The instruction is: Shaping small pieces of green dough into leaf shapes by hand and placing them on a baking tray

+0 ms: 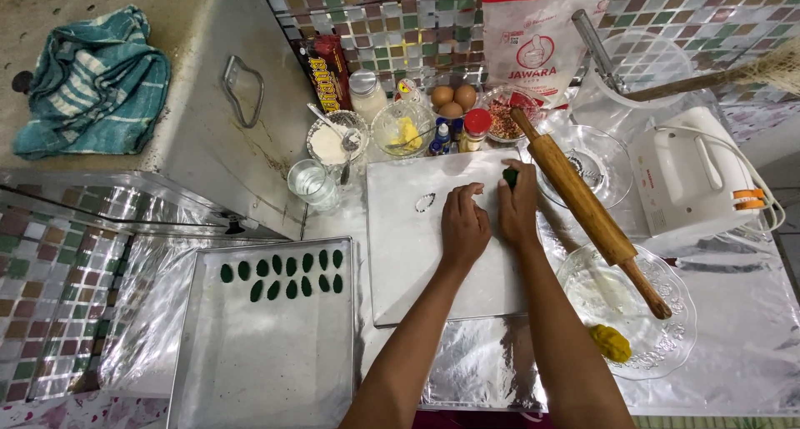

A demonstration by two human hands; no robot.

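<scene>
My left hand (pixel 463 225) rests palm-down on a white board (pixel 417 262), fingers together. My right hand (pixel 518 208) lies beside it, its fingertips pressing a small lump of dark green dough (pixel 510 176) at the board's far edge. A small metal leaf-shaped cutter (pixel 425 202) lies on the board left of my left hand. A metal baking tray (pixel 267 354) at the lower left holds several green leaf-shaped dough pieces (pixel 283 275) in two rows.
A wooden rolling pin (pixel 587 208) lies across glass dishes on the right, with a yellow dough lump (pixel 611 342) on a glass plate. A white hand mixer (pixel 692 175), eggs (pixel 452 98), flour bag (pixel 533 37), bowls, jars and a glass (pixel 312 183) crowd the back. A teal cloth (pixel 92 83) lies on the metal box.
</scene>
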